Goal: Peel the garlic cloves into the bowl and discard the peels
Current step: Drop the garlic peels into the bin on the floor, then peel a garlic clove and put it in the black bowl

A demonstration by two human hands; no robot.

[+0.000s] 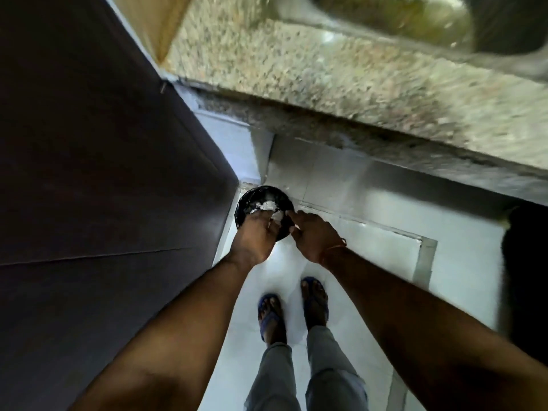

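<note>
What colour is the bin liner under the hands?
Black, glossy; the bin on the floor shows in the head view.

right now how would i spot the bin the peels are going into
Follow the speckled stone counter to its left end, then look down to the floor corner where it meets the dark door. The bin sits there, just beyond both hands. It is the only round black thing on the pale tiles, with white peels inside.

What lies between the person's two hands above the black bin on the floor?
In the head view, white garlic peels show between the left hand and the right hand, over the open mouth of the black bin.
</note>
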